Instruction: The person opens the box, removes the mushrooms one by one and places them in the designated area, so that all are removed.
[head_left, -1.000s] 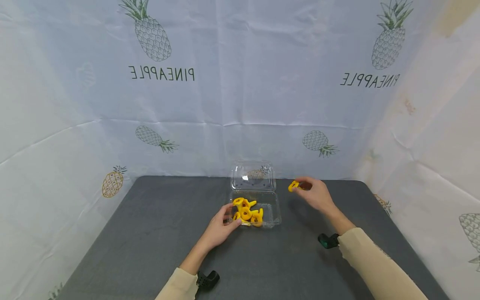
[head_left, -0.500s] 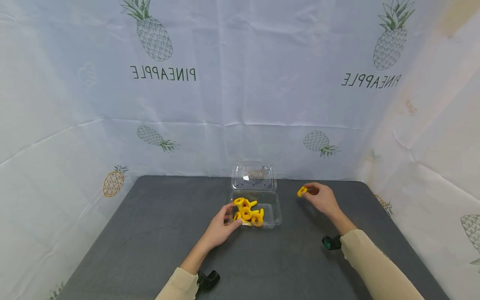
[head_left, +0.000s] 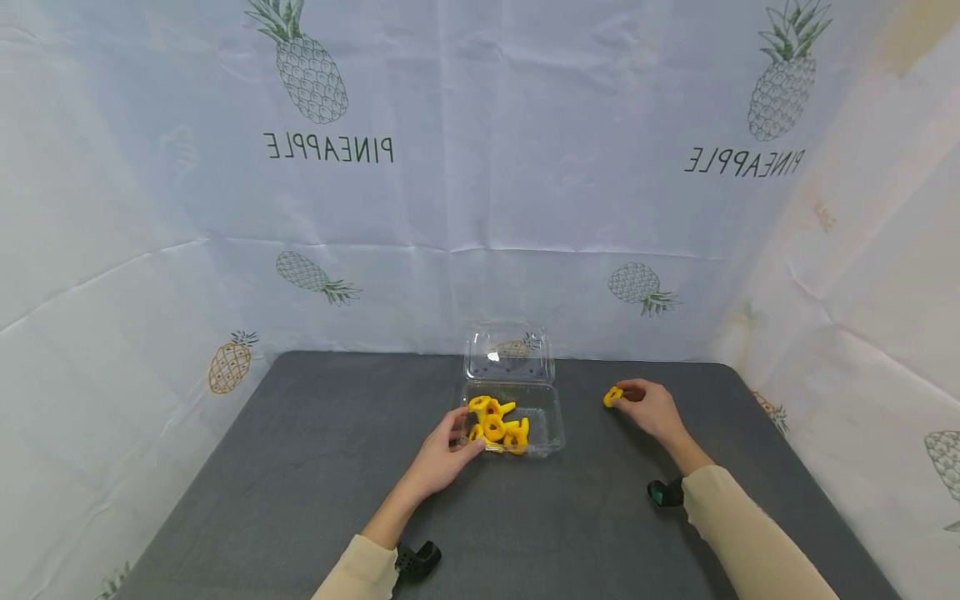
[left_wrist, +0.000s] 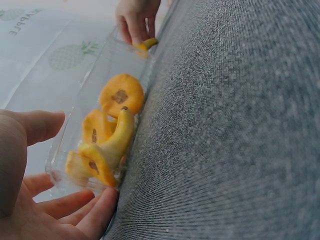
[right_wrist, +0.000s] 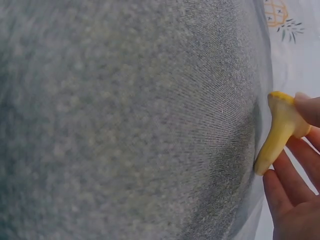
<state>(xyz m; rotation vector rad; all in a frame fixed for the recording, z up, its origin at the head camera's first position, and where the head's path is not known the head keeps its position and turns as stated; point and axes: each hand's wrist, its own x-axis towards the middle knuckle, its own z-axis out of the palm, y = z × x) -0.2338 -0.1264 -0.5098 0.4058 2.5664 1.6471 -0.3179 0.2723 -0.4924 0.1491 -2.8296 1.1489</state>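
Note:
A clear plastic clamshell container (head_left: 544,418) stands near the far edge of the table, its lid (head_left: 480,364) raised at the back. Several yellow toy-like mushrooms (head_left: 493,427), with brown-centred caps, lie mostly in its left half. My left hand (head_left: 437,458) holds the container's left front corner, thumb at the front and fingers at the left side. To the right of the container, my right hand (head_left: 656,412) pinches another yellow mushroom (right_wrist: 281,129) by its cap. Its stem slants down in the right wrist view, close to the grey surface; contact cannot be told.
A dark grey table (head_left: 337,433) spreads around the container. White cloth (head_left: 480,192) printed with pineapples hangs behind it and along both sides. Black wrist devices (head_left: 418,561) sit below both hands.
My right hand has moved rightward and down toward the table with the mushroom between its fingers. My left hand and the container have stayed in place.

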